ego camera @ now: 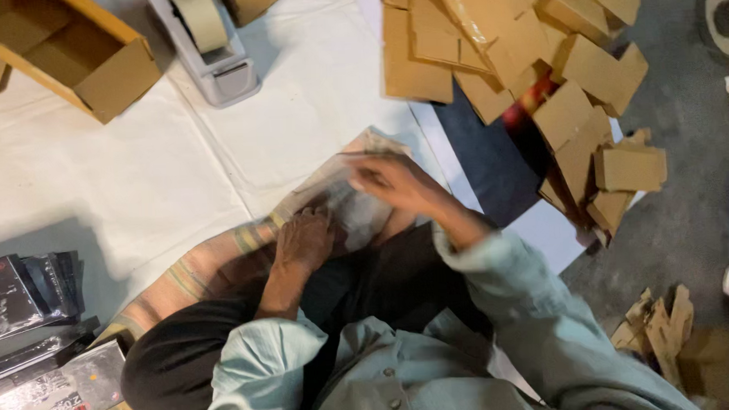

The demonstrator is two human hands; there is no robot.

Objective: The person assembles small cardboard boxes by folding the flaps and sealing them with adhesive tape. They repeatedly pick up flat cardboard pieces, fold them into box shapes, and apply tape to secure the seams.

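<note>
Flat clear-plastic-wrapped packet [344, 199] lies on the lap, long axis about 2–8 o'clock; left hand [304, 239] presses its 7 o'clock end with curled fingers, right hand [392, 182] pinches the 2 o'clock edge, blurred.

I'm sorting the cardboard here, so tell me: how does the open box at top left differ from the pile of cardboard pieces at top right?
The open box is one assembled piece standing with walls up and a hollow inside; the cardboard pile is many flat pieces overlapping loosely. The box sits on the white sheet, while the pile spills over a dark blue surface towards the grey floor. Both are plain brown cardboard, away from both hands.
</note>
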